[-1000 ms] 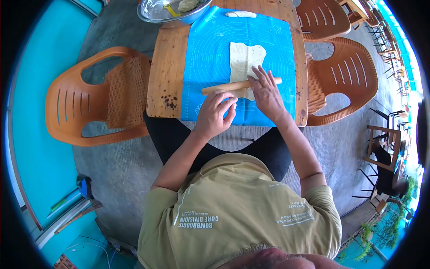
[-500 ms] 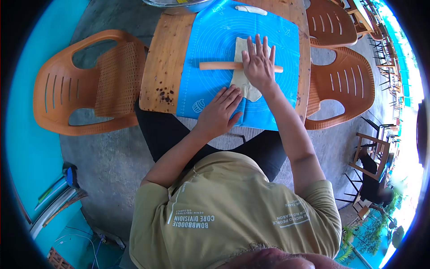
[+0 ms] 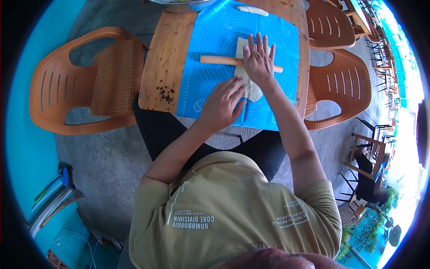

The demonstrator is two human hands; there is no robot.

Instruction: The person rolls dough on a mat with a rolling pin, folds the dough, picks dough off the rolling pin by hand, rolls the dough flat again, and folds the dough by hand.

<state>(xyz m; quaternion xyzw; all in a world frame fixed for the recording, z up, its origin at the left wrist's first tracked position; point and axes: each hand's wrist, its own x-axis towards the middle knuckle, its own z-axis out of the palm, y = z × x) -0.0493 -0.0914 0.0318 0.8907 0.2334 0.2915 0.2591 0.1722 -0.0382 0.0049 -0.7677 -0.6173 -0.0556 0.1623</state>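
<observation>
A flattened strip of pale dough [image 3: 253, 92] lies lengthwise on a blue baking mat [image 3: 192, 85] printed with circles. Across it rests a wooden rolling pin [image 3: 217, 60], slightly slanted. My right hand [image 3: 260, 60] lies flat on the pin's right part, fingers stretched forward and apart, hiding some of the dough. My left hand [image 3: 226, 99] is at the near left edge of the dough, its fingers extended and the fingertips touching or just over that edge. A rolled piece of dough [image 3: 252, 10] sits at the far end of the mat.
The mat covers much of a wooden table [image 3: 159, 67]. A metal bowl [image 3: 192, 6] stands at the far left edge. Dark spots [image 3: 166, 94] mark the near left corner. Orange chairs [image 3: 67, 80] flank the table on both sides.
My left hand has slid a little forward toward the pin. The pin's left end has swung slightly away from me, so it slants more. My right hand stays on the pin.
</observation>
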